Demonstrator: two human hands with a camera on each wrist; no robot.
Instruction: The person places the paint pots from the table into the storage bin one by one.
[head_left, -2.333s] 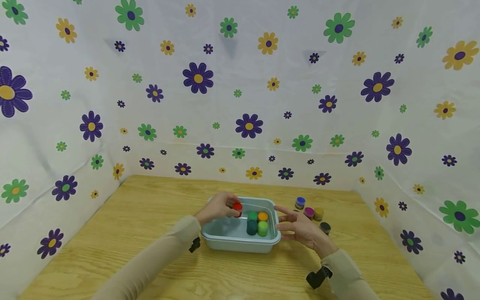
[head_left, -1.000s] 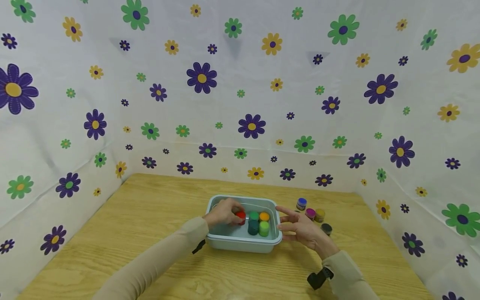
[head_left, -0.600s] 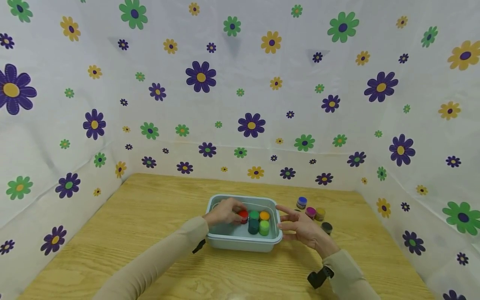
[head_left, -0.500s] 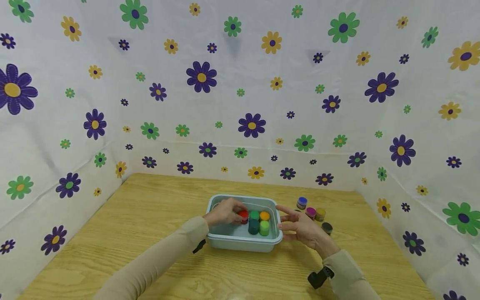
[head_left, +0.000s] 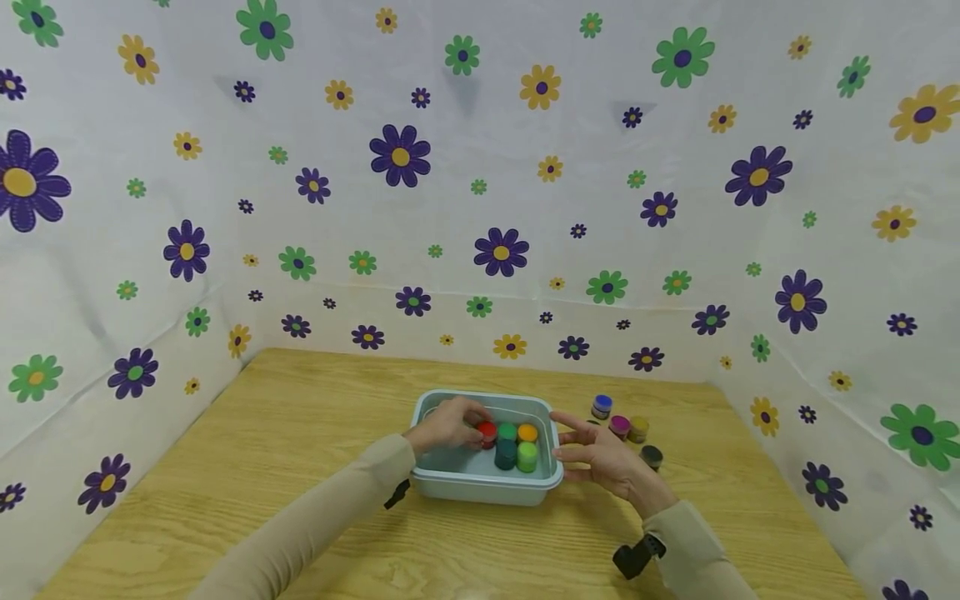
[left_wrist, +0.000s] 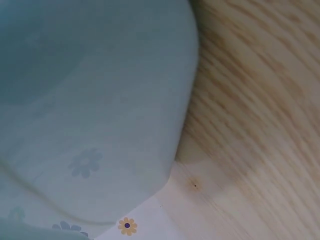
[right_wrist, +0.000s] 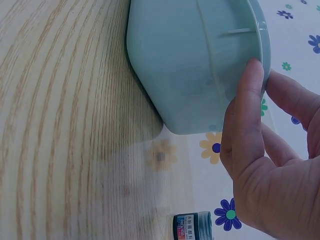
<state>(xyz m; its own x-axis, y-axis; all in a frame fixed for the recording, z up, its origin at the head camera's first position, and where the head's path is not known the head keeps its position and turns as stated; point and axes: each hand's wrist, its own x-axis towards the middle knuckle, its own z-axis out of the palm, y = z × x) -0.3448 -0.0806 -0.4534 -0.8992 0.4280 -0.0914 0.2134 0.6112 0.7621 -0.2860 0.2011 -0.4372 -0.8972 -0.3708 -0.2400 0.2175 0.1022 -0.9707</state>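
Note:
In the head view my left hand reaches over the left side of a pale blue plastic bin and holds a red paint jar by its sides. That jar sits next to a green-lidded jar. Close by stand an orange-lidded jar, a dark teal jar and a light green jar. My right hand touches the bin's right rim with extended fingers, seen also in the right wrist view against the rim. The left wrist view shows only the bin's outer wall and wood.
Right of the bin, on the wooden table, stand a blue-lidded jar, a magenta-lidded jar, a yellow-ochre jar and a dark jar. Another jar is mostly hidden behind my right hand. A flowered sheet surrounds the table.
My left hand has lowered the red paint jar into the bin and slid it right, up to the green-lidded jar. The right hand has stayed at the rim.

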